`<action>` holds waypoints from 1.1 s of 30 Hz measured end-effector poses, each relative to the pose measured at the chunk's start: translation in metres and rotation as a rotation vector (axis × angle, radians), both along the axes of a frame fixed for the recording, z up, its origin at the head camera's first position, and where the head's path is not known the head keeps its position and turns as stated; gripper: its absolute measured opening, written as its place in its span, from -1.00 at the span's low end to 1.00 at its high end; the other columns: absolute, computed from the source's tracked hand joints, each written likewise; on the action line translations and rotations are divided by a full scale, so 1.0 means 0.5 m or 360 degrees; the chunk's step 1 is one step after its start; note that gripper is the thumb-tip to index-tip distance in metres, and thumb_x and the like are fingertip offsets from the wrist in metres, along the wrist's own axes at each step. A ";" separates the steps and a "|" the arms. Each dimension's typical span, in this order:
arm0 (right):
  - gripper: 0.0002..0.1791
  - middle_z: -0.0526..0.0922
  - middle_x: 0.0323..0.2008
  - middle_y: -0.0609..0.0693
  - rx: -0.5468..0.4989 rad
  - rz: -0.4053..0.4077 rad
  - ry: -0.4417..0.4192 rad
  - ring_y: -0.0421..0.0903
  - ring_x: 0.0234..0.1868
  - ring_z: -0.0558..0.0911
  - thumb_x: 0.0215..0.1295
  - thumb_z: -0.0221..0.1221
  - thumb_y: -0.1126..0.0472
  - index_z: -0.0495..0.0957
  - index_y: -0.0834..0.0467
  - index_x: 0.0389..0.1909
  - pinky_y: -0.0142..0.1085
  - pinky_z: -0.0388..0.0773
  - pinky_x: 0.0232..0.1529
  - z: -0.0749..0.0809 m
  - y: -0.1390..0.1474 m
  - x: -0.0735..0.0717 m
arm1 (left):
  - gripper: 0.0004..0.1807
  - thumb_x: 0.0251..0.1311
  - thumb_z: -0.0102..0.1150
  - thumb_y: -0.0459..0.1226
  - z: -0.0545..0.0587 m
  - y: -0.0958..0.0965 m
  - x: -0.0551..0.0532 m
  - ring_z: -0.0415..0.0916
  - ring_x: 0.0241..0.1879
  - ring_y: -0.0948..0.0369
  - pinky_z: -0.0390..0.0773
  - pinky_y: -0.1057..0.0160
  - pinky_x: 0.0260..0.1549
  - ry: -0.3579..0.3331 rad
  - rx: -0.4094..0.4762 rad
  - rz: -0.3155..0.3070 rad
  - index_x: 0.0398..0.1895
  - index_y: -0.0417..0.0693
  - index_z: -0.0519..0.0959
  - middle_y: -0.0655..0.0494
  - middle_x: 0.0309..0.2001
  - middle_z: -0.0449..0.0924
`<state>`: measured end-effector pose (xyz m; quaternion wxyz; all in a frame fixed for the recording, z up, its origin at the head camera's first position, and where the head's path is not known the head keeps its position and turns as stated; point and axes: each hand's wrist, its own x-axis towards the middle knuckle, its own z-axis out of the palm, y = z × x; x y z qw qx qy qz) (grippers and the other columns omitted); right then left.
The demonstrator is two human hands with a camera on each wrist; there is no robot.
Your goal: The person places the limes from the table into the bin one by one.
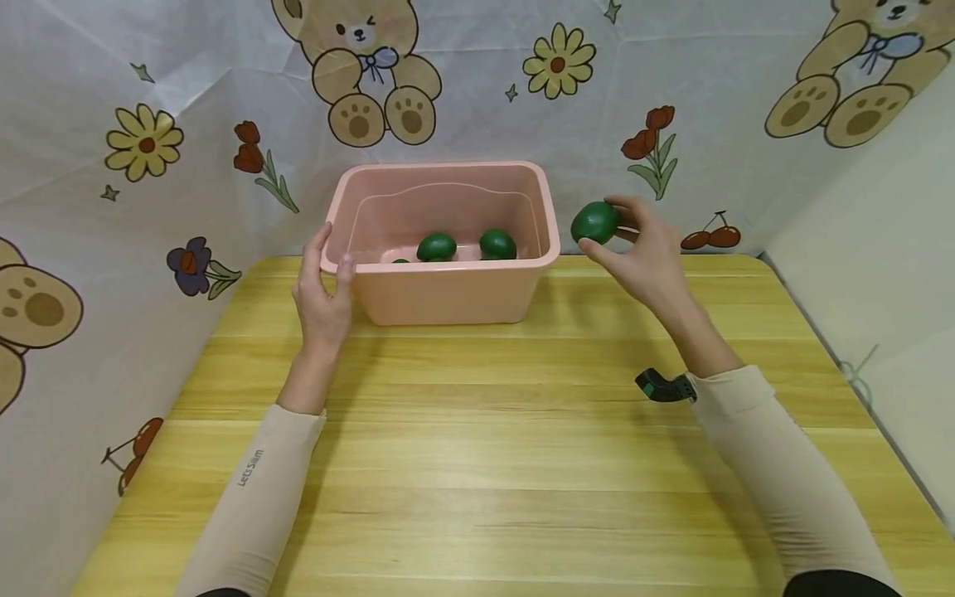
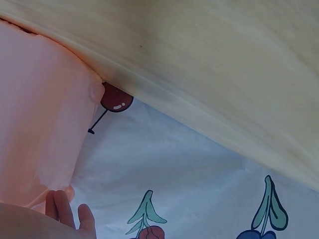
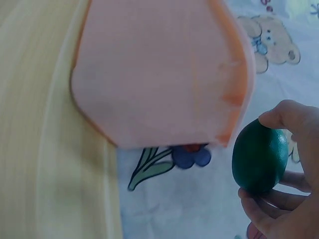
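My right hand [image 1: 645,253] pinches a dark green, egg-shaped fruit [image 1: 595,223] between thumb and fingertips, just right of a pink plastic bin [image 1: 448,294]. The right wrist view shows the fruit [image 3: 260,157] to be smooth and slightly glossy; its exact kind is unclear. At the bin's front left corner, my left hand [image 1: 322,303] holds the rim, thumb at the front and fingers along the left side. Inside the bin lie a green fruit [image 1: 436,246] and another green fruit [image 1: 497,244]. A sliver of a further green one [image 1: 400,260] shows above the front rim, mostly hidden by it.
The bin stands at the back of a wooden table [image 1: 477,464]. Behind and to the left hangs a white cloth [image 1: 477,99] printed with bears and flowers. A pale wall [image 1: 880,274] borders the right side. A black device [image 1: 664,386] is strapped at the right wrist.
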<state>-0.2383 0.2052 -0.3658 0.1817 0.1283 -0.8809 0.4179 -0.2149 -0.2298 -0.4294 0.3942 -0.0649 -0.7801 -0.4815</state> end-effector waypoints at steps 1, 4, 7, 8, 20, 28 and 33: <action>-0.25 0.62 0.26 0.14 -0.0015 0.0016 0.0014 0.06 0.29 0.63 0.28 0.44 0.04 0.43 0.17 0.43 0.01 0.56 0.35 0.008 -0.008 0.004 | -0.31 0.38 0.11 0.08 0.000 0.000 0.001 0.48 0.42 0.15 0.45 0.10 0.42 0.0002 -0.0005 0.0000 0.49 -0.04 0.47 0.11 0.44 0.54; -0.27 0.62 0.24 0.11 -0.0051 0.0059 0.0053 0.02 0.28 0.63 0.27 0.45 0.07 0.45 0.17 0.42 -0.05 0.57 0.35 0.025 -0.030 0.014 | -0.30 0.39 0.10 0.08 -0.001 -0.001 0.000 0.47 0.43 0.15 0.44 0.09 0.42 0.0009 -0.0013 -0.0008 0.50 -0.05 0.46 0.09 0.44 0.54; -0.28 0.63 0.23 0.11 -0.0067 0.0103 0.0083 0.00 0.27 0.63 0.26 0.46 0.10 0.46 0.17 0.41 -0.08 0.57 0.34 0.035 -0.050 0.020 | -0.31 0.39 0.11 0.07 -0.001 0.000 0.000 0.46 0.43 0.16 0.43 0.09 0.43 0.0004 -0.0012 -0.0011 0.50 -0.04 0.46 0.09 0.44 0.54; -0.28 0.64 0.23 0.11 -0.0069 0.0120 0.0091 0.00 0.27 0.64 0.26 0.46 0.11 0.46 0.17 0.41 -0.09 0.57 0.34 0.037 -0.057 0.022 | -0.31 0.38 0.12 0.06 -0.001 0.000 0.000 0.46 0.43 0.16 0.43 0.09 0.43 0.0001 -0.0010 -0.0011 0.50 -0.03 0.47 0.10 0.44 0.53; -0.23 0.70 0.18 0.08 0.0098 0.0338 0.0206 0.02 0.23 0.67 0.19 0.52 0.10 0.47 0.17 0.39 -0.03 0.58 0.31 0.040 -0.122 0.023 | -0.32 0.37 0.16 0.05 0.003 0.001 0.005 0.46 0.43 0.13 0.42 0.10 0.44 -0.0017 0.0024 0.0000 0.48 -0.03 0.48 0.09 0.44 0.53; -0.27 0.66 0.23 0.11 0.0250 0.0379 0.0219 0.04 0.25 0.62 0.25 0.46 0.04 0.47 0.18 0.39 0.02 0.55 0.27 0.029 -0.136 0.023 | -0.33 0.36 0.15 0.04 0.003 0.002 0.004 0.47 0.43 0.15 0.43 0.09 0.43 -0.0006 0.0016 -0.0004 0.48 -0.02 0.48 0.11 0.43 0.54; -0.31 0.65 0.23 0.14 0.0277 0.0381 0.0228 0.07 0.22 0.61 0.30 0.43 0.06 0.49 0.19 0.39 0.06 0.55 0.24 0.027 -0.136 0.025 | -0.34 0.37 0.15 0.01 0.003 0.003 0.003 0.47 0.43 0.12 0.42 0.08 0.44 -0.0001 0.0025 -0.0003 0.48 -0.04 0.48 0.08 0.44 0.54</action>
